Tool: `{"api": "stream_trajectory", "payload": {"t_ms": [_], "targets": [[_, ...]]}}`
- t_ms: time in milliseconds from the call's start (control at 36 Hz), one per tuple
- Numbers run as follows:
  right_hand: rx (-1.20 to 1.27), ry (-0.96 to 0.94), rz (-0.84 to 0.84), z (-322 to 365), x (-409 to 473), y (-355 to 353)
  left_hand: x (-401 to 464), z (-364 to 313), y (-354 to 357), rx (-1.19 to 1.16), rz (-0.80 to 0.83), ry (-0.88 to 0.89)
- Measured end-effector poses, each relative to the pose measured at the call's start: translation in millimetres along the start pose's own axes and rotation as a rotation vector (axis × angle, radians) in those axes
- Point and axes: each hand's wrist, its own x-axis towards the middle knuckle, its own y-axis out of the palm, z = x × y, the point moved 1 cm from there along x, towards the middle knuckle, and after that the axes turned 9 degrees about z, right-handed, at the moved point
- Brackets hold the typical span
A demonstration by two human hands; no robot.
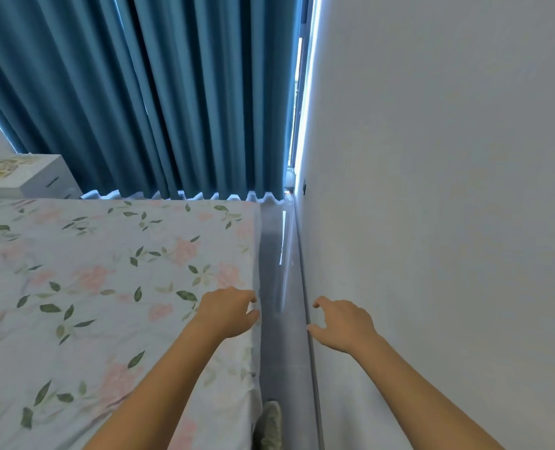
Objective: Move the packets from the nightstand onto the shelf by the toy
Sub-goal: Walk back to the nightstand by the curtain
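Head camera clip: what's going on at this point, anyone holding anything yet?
Not yet. A person stands in the narrow gap between the bed and the wall, facing the blue curtain. The left hand hovers over the bed's edge and the right hand is near the wall, both loosely curled and holding nothing. The white nightstand stands at the far left beyond the bed, with packets lying on top. No shelf or toy is in view.

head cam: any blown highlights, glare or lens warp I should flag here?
Head view: the window gap beside the curtain is blown out white; a glare streak lies on the glossy floor; wide-angle warp slants the wall and curtain folds; the nightstand with packets sits small and soft at the left edge; both hands reasonably sharp, empty.
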Motion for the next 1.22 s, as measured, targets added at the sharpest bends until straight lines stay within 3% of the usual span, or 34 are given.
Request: {"api": "stream_trajectory", "payload": {"t_ms": [167,361,778,1056,1222], "targets": [[-0.004,0.049,0.067,-12.0,143.1,-80.9,131.2,37.3,-74.9,-0.014,0.007,-0.032],[0.004,0.038,0.022,-10.1,277.7,-195.7,250.8,82.7,-179.5,-0.021,-0.047,-0.082],[-0.020,0.036,0.039,-57.6,542.5,-338.3,520.6,132.9,-277.3,-0.097,-0.016,-0.067],[-0.033,0.006,0.023,-78.8,776.1,-460.7,751.1,177.0,-392.5,-0.099,-0.056,-0.083],[-0.053,-0.036,0.055,-57.6,879.7,-528.0,838.8,224.4,-459.7,-0.106,-0.065,-0.129]]}}
